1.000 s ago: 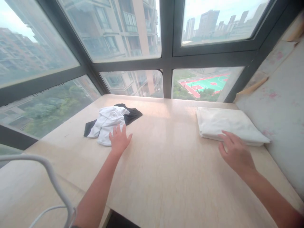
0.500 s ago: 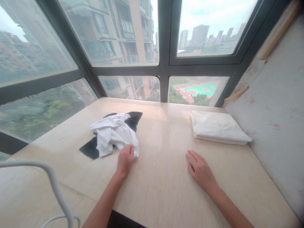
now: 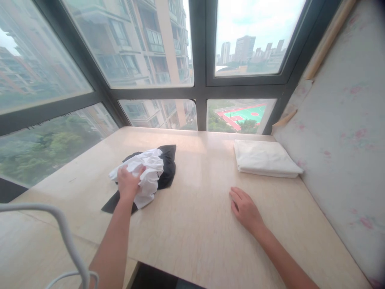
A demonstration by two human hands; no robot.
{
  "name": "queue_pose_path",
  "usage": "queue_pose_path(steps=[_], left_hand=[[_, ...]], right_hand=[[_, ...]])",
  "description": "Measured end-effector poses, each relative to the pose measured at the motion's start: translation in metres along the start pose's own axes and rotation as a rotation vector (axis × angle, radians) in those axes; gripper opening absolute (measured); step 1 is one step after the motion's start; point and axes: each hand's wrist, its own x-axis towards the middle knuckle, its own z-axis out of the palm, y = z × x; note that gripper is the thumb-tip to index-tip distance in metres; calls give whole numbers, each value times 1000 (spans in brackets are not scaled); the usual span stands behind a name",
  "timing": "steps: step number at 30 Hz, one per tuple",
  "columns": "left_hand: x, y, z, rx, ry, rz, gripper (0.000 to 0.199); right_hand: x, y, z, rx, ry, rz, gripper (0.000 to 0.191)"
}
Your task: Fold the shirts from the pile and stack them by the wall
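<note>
On the wood-grain tabletop (image 3: 186, 233), a folded white cloth (image 3: 267, 158) lies by the far right corner; toward the left edge, black fabric (image 3: 167, 172) lies under crumpled white fabric (image 3: 150, 182). The left hand (image 3: 128, 184) is on the white fabric, thumb parted from fingers; whether they pinch is hidden. The right hand (image 3: 246, 210), fingers together, rests nearby.

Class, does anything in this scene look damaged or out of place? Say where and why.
Yes: the wallpaper on the right looks torn beside the dark window frame, its edge curled up instead of lying flat.
</note>
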Motion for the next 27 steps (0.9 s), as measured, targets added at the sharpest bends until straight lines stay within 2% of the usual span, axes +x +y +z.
queue_pose_path(steps=[3, 5, 7, 10, 12, 15, 17, 19, 22, 25, 27], left_hand=[[0, -4, 17, 37, -22, -89, 47], [0, -4, 24, 14, -4, -127, 36], [3, -4, 23, -39, 65, -170, 24], [13, 2, 11, -150, 272, -232, 16], [22, 11, -2, -251, 430, -218, 9], [35, 32, -22, -432, 614, -91, 10], [39, 54, -33, -521, 664, 6, 11], [38, 80, -41, -676, 623, 100, 6], [24, 121, -49, -930, 475, 210, 6], [6, 151, -54, -988, 306, 232, 11], [-6, 161, -54, -996, 121, 225, 14]], right_hand=[[1, -1, -1, 8, 2, 9, 36], [2, -1, -2, 6, 2, 14, 37], [3, -2, -3, 6, -4, 18, 37], [5, -3, -5, 10, -13, 31, 36], [7, -4, -6, 15, -14, 41, 36], [8, -4, -7, 29, -11, 47, 36], [8, -4, -8, 40, -7, 47, 36], [7, -4, -8, 47, -5, 48, 35], [6, -3, -7, 49, -9, 47, 35], [6, -4, -8, 47, -15, 43, 36], [6, -4, -9, 41, -21, 46, 36]])
